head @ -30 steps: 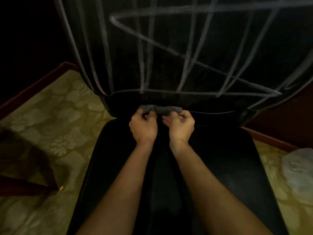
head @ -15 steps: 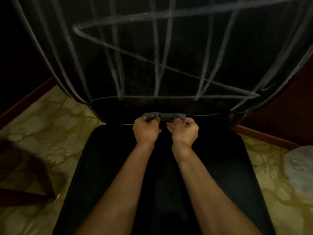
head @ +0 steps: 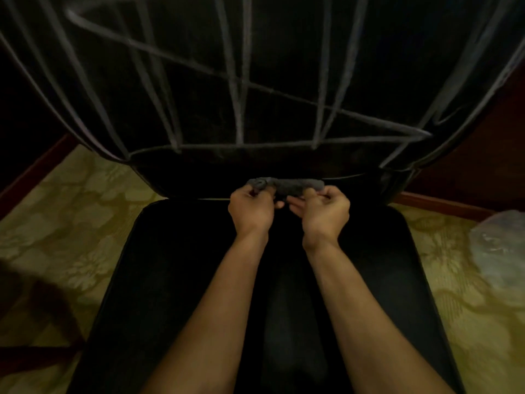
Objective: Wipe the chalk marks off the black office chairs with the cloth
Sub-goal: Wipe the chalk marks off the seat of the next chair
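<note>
A black office chair fills the view; its backrest [head: 270, 81] is crossed by pale chalk marks [head: 238, 109], vertical strokes and long diagonals. The seat [head: 176, 280] below looks dark and plain. A small grey cloth [head: 287, 185], bunched into a roll, lies across the gap between seat and backrest. My left hand [head: 250, 210] grips its left end and my right hand [head: 326, 211] grips its right end, fingers curled round it. Both forearms reach over the seat.
A yellow-green patterned carpet [head: 65, 223] lies on both sides of the chair. A reddish wooden skirting [head: 443, 204] runs behind. A crumpled clear plastic bag [head: 500, 245] sits on the floor at the right. A dark shadow covers the lower left floor.
The view has drifted, so the backrest now sits lower and more centred. Both hands stay together on the cloth at the seat's back edge, the right hand slightly further right.
</note>
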Motion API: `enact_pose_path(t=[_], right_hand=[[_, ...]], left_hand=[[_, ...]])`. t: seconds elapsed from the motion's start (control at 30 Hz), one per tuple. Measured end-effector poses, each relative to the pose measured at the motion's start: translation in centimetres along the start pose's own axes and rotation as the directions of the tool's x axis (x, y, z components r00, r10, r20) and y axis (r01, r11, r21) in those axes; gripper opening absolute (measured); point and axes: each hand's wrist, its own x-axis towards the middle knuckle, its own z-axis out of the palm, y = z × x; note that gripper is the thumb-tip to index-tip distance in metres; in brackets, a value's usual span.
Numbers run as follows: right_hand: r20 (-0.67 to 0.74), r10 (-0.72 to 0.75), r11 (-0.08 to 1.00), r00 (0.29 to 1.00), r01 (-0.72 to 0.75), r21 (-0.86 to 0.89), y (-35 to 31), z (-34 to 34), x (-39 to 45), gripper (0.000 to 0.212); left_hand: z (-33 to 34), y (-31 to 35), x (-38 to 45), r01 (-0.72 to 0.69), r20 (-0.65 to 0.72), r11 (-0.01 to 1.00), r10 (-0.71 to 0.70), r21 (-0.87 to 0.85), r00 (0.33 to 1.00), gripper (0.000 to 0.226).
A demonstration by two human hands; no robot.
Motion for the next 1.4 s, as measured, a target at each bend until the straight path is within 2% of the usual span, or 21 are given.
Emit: enact_pose_path(t=[0.13, 0.2, 0.27, 0.37, 0.43, 0.57, 0.67, 0.73, 0.8, 0.93, 1.0, 1.07, 1.13, 1.23, 1.3, 1.4], right_hand=[[-0.07, -0.197, 0.964, 0.978, 0.206, 0.167, -2.3, -1.7, -0.4, 0.015], [-0.079, -0.255, 0.945, 0.964, 0.266, 0.192, -2.8, -2.4, -0.3, 0.014], [-0.098, -0.224, 0.956, 0.97, 0.238, 0.171, -2.3, -3.1, 0.6, 0.013], [-0.167, -0.05, 0.983, 0.985, 0.078, 0.166, -1.5, -4.3, 2.4, 0.016], [-0.175, -0.034, 0.988, 0.984, 0.059, 0.145, -1.7, -5.1, 3.1, 0.018], [-0.243, -0.166, 0.964, 0.956, 0.209, 0.166, -3.6, -7.2, 3.6, 0.017], [-0.259, -0.26, 0.928, 0.93, 0.315, 0.201, -4.4, -8.9, 3.7, 0.013], [-0.253, -0.292, 0.923, 0.922, 0.342, 0.178, -3.9, -9.7, 3.5, 0.01], [-0.264, -0.273, 0.933, 0.925, 0.321, 0.16, -3.2, -10.3, 3.9, 0.011], [-0.322, -0.126, 0.971, 0.938, 0.183, 0.151, -2.3, -11.4, 4.4, 0.014], [-0.338, -0.072, 0.974, 0.938, 0.14, 0.181, -2.3, -12.1, 4.1, 0.015], [-0.367, -0.099, 0.965, 0.925, 0.179, 0.191, -3.5, -13.0, 3.8, 0.016], [-0.386, -0.177, 0.949, 0.906, 0.261, 0.179, -4.9, -14.1, 4.0, 0.017], [-0.325, -0.23, 0.949, 0.917, 0.285, 0.134, -5.0, -15.4, 4.6, 0.018], [-0.28, -0.204, 0.974, 0.938, 0.223, 0.04, -3.7, -15.7, 5.1, 0.019], [-0.265, -0.137, 0.991, 0.955, 0.132, -0.038, -2.5, -16.0, 6.0, 0.016]], left_hand=[[2.0, 1.4, -2.8, -0.165, 0.054, 0.975, 0.175, -0.148, 0.983, 0.011], [2.9, 1.3, -3.6, -0.21, 0.061, 0.962, 0.224, -0.174, 0.973, 0.012], [3.9, 0.6, -3.6, -0.19, 0.09, 0.975, 0.201, -0.114, 0.976, 0.011], [5.7, -0.4, -2.6, -0.045, 0.14, 0.999, 0.041, 0.029, 0.989, 0.008], [6.8, -0.3, -2.4, -0.046, 0.156, 0.997, 0.036, 0.064, 0.987, 0.01], [8.7, 0.1, -4.2, -0.115, 0.255, 0.992, 0.122, -0.043, 0.959, 0.009], [10.4, 0.2, -6.1, -0.177, 0.246, 0.966, 0.221, -0.188, 0.944, 0.011], [11.0, -0.8, -6.8, -0.234, 0.233, 0.952, 0.278, -0.198, 0.932, 0.01], [11.4, -2.1, -6.8, -0.278, 0.27, 0.955, 0.297, -0.108, 0.916, 0.008], [12.7, -2.6, -6.0, -0.201, 0.298, 0.971, 0.155, 0.13, 0.942, 0.01], [12.9, -2.4, -6.4, -0.162, 0.302, 0.967, 0.097, 0.195, 0.948, 0.012], [13.1, -2.2, -7.9, -0.147, 0.332, 0.984, 0.104, 0.106, 0.938, 0.012], [13.7, -2.0, -9.9, -0.189, 0.351, 0.981, 0.191, -0.04, 0.917, 0.012], [14.4, -2.7, -11.5, -0.22, 0.295, 0.965, 0.253, -0.142, 0.921, 0.01], [14.7, -3.8, -11.2, -0.232, 0.268, 0.972, 0.236, -0.048, 0.934, 0.011], [15.2, -4.7, -9.6, -0.177, 0.252, 0.97, 0.132, 0.165, 0.959, 0.013]])
